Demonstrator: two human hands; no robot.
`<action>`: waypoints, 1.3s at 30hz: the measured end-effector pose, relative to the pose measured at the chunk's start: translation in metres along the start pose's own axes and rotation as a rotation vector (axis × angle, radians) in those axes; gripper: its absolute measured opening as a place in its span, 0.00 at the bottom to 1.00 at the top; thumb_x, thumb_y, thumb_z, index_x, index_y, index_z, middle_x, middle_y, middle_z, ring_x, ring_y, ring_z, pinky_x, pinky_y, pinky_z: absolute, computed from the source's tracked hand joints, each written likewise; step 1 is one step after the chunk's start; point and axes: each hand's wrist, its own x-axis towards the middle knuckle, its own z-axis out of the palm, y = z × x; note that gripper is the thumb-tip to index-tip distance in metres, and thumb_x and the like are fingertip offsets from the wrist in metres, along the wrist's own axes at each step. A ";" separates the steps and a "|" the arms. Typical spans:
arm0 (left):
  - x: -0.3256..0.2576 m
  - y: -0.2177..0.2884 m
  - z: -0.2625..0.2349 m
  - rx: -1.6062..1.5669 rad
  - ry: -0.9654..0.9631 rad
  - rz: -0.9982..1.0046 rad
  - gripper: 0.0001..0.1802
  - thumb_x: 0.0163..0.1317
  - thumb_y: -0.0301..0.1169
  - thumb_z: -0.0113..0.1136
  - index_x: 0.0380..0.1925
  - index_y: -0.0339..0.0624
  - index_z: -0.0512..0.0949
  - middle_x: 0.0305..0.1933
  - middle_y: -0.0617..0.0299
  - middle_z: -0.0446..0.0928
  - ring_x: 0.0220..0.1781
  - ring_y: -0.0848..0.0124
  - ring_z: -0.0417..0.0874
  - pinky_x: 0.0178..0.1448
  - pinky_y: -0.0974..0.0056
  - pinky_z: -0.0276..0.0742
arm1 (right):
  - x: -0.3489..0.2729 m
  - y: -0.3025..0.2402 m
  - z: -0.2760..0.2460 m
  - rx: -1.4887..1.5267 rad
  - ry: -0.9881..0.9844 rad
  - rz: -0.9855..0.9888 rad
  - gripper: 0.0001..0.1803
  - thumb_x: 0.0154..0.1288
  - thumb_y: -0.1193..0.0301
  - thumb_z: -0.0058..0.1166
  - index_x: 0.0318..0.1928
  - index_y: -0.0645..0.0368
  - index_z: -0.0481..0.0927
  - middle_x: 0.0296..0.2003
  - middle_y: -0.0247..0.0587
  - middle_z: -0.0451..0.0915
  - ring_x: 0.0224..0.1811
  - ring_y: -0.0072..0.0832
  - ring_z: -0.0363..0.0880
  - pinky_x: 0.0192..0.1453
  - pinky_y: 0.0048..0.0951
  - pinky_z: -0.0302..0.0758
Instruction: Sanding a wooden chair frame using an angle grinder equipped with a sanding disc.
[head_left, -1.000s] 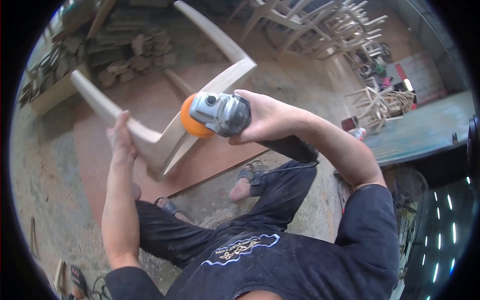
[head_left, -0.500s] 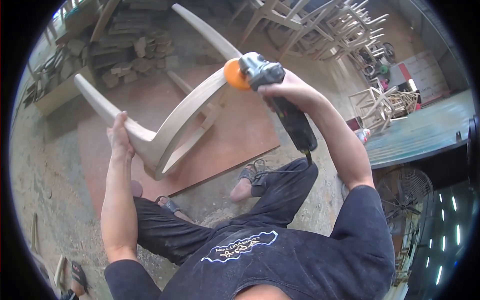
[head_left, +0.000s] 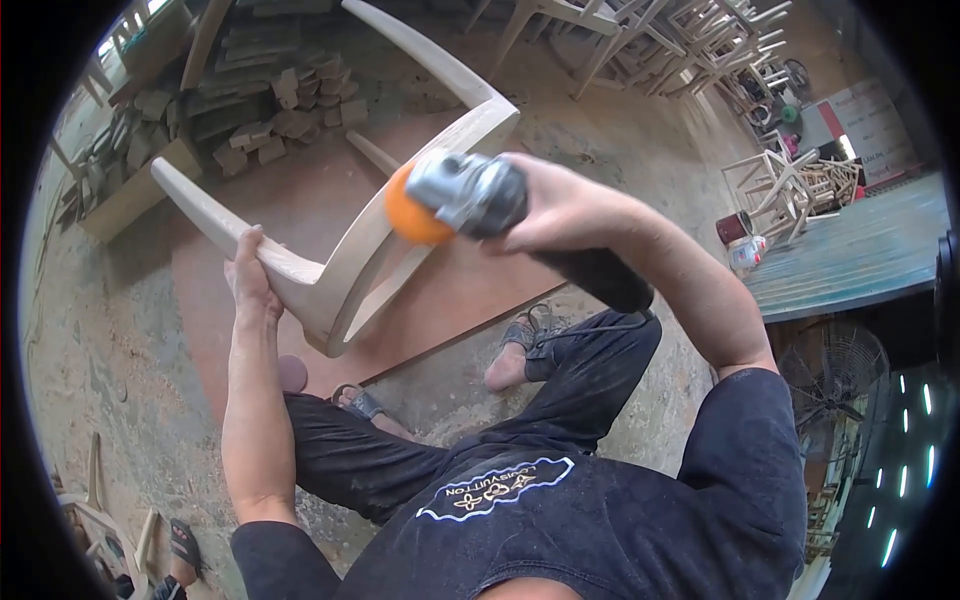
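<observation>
A pale wooden chair frame [head_left: 345,290] with a curved rail and tapered legs stands tilted in front of me. My left hand [head_left: 252,275] is wrapped round one of its legs, close to the joint with the curved rail. In my right hand [head_left: 560,205] I grip an angle grinder [head_left: 470,190] with a silver head, a black body and an orange disc [head_left: 415,207]. That disc is at the middle of the curved rail and hides part of it; whether it touches the wood I cannot tell. A cord trails from the grinder's rear end over my knee.
Under the chair frame lies a flat reddish-brown board [head_left: 460,295]. Stacked wood offcuts [head_left: 300,110] are at the far left, and more chair frames [head_left: 650,40] at the far right. A greenish tabletop [head_left: 850,245] and a fan [head_left: 830,370] stand to my right. Another person's sandalled foot [head_left: 183,550] shows at lower left.
The grinder has moved along the curved rail, from its far right corner down and left to its middle. My left hand keeps its hold on the leg.
</observation>
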 end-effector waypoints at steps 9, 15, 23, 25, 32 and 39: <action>-0.006 0.004 -0.002 0.003 0.028 -0.009 0.31 0.61 0.36 0.69 0.56 0.29 0.67 0.41 0.47 0.76 0.35 0.56 0.85 0.36 0.51 0.88 | -0.006 0.042 -0.059 0.247 0.264 0.242 0.20 0.57 0.64 0.75 0.44 0.59 0.80 0.29 0.31 0.80 0.25 0.20 0.79 0.30 0.26 0.79; -0.002 0.004 0.014 -0.004 -0.006 0.028 0.32 0.60 0.37 0.72 0.56 0.31 0.66 0.37 0.49 0.77 0.33 0.58 0.84 0.35 0.52 0.86 | -0.003 0.000 0.004 0.046 0.021 -0.048 0.33 0.54 0.74 0.73 0.60 0.64 0.73 0.46 0.38 0.82 0.48 0.22 0.81 0.55 0.30 0.80; 0.026 -0.010 -0.020 -0.043 -0.013 -0.062 0.27 0.59 0.37 0.71 0.50 0.30 0.70 0.39 0.50 0.76 0.34 0.58 0.84 0.36 0.54 0.87 | 0.007 0.005 0.013 -0.082 -0.055 -0.002 0.35 0.52 0.67 0.77 0.57 0.67 0.73 0.48 0.42 0.83 0.53 0.26 0.81 0.60 0.31 0.78; 0.023 -0.007 -0.021 0.003 -0.027 -0.053 0.27 0.60 0.38 0.69 0.51 0.31 0.71 0.39 0.50 0.75 0.36 0.58 0.84 0.37 0.53 0.87 | 0.008 0.016 -0.012 0.106 -0.032 -0.104 0.31 0.55 0.69 0.75 0.57 0.64 0.75 0.43 0.34 0.82 0.46 0.20 0.80 0.54 0.27 0.80; 0.033 -0.011 -0.023 -0.019 -0.067 -0.062 0.26 0.60 0.38 0.68 0.52 0.34 0.70 0.41 0.52 0.75 0.34 0.59 0.84 0.37 0.53 0.87 | 0.000 0.060 -0.091 0.309 0.131 0.216 0.23 0.59 0.62 0.76 0.49 0.57 0.81 0.30 0.34 0.81 0.28 0.22 0.82 0.32 0.27 0.82; 0.059 -0.016 -0.054 -0.083 -0.140 -0.108 0.28 0.61 0.36 0.70 0.54 0.34 0.68 0.37 0.53 0.77 0.30 0.61 0.84 0.33 0.55 0.86 | -0.004 0.053 -0.097 0.248 0.202 0.270 0.29 0.61 0.54 0.72 0.54 0.59 0.77 0.30 0.36 0.82 0.27 0.25 0.82 0.31 0.28 0.80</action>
